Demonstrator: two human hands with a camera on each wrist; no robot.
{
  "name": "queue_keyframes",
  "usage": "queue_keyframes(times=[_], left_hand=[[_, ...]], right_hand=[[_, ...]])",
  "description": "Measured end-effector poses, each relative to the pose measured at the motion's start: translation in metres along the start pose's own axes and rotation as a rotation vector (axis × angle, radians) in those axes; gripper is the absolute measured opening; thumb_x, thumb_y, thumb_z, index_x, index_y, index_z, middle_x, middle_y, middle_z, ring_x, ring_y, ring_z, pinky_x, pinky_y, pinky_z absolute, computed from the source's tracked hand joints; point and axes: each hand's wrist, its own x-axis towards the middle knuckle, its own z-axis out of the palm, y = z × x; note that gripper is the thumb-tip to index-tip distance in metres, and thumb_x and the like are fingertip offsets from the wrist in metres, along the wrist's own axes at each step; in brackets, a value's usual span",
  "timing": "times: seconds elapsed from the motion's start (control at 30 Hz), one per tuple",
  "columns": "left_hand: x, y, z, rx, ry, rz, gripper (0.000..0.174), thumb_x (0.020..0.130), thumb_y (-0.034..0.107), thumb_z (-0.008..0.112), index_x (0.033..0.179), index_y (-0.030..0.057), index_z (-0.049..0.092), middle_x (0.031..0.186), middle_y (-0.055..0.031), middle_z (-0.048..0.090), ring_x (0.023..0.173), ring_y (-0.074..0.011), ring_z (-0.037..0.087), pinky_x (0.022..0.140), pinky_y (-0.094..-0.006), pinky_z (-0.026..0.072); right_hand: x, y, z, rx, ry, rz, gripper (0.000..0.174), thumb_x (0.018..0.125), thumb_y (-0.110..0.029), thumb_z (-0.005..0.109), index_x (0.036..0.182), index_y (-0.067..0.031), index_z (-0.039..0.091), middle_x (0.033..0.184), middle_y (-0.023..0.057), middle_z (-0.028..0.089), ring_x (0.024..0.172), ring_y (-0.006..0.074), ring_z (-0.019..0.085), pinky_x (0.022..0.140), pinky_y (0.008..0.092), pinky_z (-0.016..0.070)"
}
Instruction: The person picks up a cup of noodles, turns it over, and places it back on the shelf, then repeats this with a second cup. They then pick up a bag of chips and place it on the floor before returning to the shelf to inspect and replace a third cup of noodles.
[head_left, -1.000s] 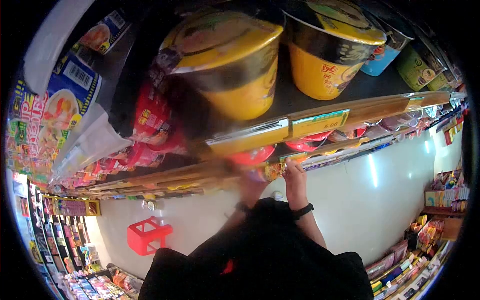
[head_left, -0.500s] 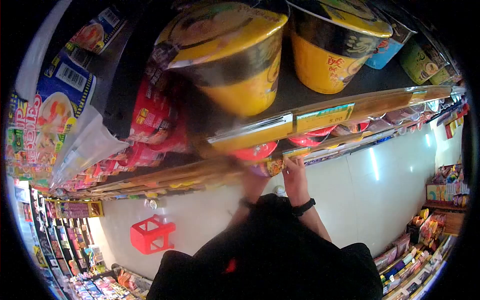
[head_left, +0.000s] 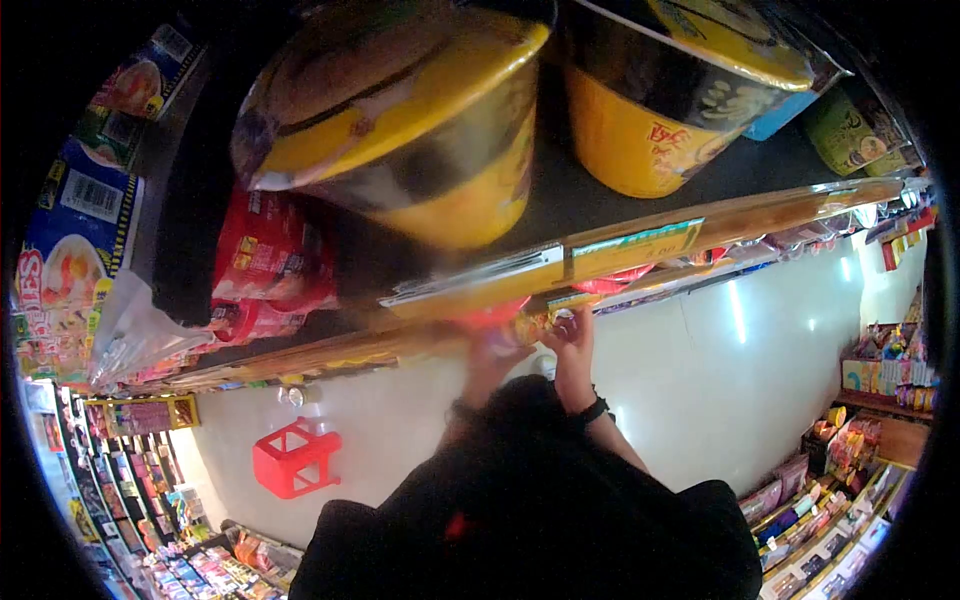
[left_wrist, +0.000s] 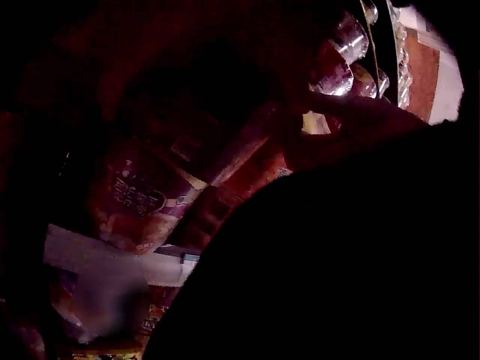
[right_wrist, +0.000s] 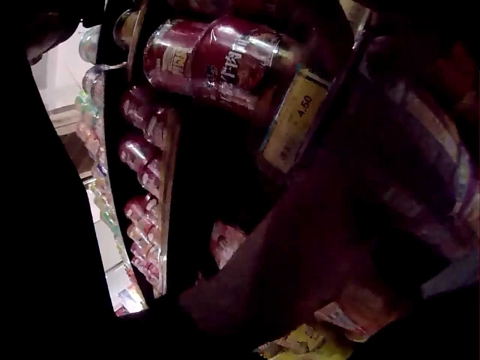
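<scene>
Below the shelf edge in the head view, both hands meet at a small purple-and-orange food package [head_left: 527, 328], partly covered by fingers. My left hand [head_left: 488, 368] is blurred and holds its left side, the thumb near its lower edge. From the right, my right hand [head_left: 572, 358] holds it with bent fingers. In the dark left wrist view, a purple-red package [left_wrist: 139, 199] with pale lettering shows below the hand. The right wrist view has a dim purple package [right_wrist: 424, 139] with a pale band beside the hand.
Large yellow-and-black noodle tubs [head_left: 640, 130] stand on the upper shelf [head_left: 640, 225], close above the hands. Red noodle tubs [right_wrist: 217, 64] sit behind a price tag [right_wrist: 296, 120]. A red stool [head_left: 296, 458] is on the floor at left.
The head view has shifted, bringing the yellow tubs nearer and lower left. My right hand has moved slightly left and its fingers are more bent around the package.
</scene>
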Motion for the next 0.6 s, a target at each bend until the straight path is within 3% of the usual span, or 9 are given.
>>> queue_keyframes(times=[0.13,0.27,0.43,0.53,0.6], left_hand=[[0.011,-0.041,-0.024,-0.03,0.056,0.097,0.031,0.095,0.018,0.064,0.121,0.0026,0.055,0.116,-0.0097,0.065,0.096,-0.0205,0.064,0.082,-0.0375,0.0552],[0.001,0.002,0.003,0.15,0.024,0.094,0.032,0.096,0.018,0.064,0.121,0.001,0.053,0.107,-0.0108,0.066,0.088,-0.0219,0.064,0.076,-0.0387,0.0543],[-0.004,0.058,0.033,0.707,0.254,0.137,0.038,0.096,0.021,0.066,0.123,0.0004,0.049,0.1,-0.0117,0.067,0.083,-0.0234,0.065,0.071,-0.0405,0.0539],[-0.005,0.055,0.043,0.539,0.319,0.129,0.042,0.095,0.026,0.069,0.123,0.0016,0.049,0.103,-0.0114,0.067,0.087,-0.0226,0.066,0.072,-0.0405,0.055],[0.008,0.003,0.004,0.309,0.187,0.071,0.04,0.098,0.029,0.067,0.121,0.0024,0.049,0.104,-0.0102,0.066,0.088,-0.021,0.066,0.072,-0.0386,0.0555]], right_hand=[[0.011,0.011,0.014,0.047,0.056,-0.092,0.043,0.08,0.012,0.068,0.117,-0.007,0.056,0.097,-0.0007,0.055,0.087,0.0106,0.052,0.08,0.026,0.0525],[0.021,0.055,-0.007,-0.049,0.189,-0.161,0.038,0.079,0.01,0.074,0.113,-0.0033,0.061,0.093,-0.0023,0.058,0.079,0.0099,0.053,0.076,0.0234,0.049],[0.005,0.008,0.018,-0.068,0.156,-0.097,0.034,0.085,0.002,0.075,0.117,0.003,0.064,0.097,0.0019,0.066,0.085,0.0087,0.059,0.073,0.0245,0.0492],[0.013,0.032,0.003,-0.315,0.099,-0.157,0.037,0.088,-0.002,0.075,0.122,0.0046,0.064,0.097,0.005,0.068,0.087,0.0089,0.061,0.07,0.0247,0.0503],[0.017,0.076,-0.013,-0.54,0.065,-0.295,0.058,0.088,-0.007,0.076,0.14,0.0033,0.052,0.092,0.0072,0.067,0.083,0.0113,0.064,0.068,0.0255,0.052]])
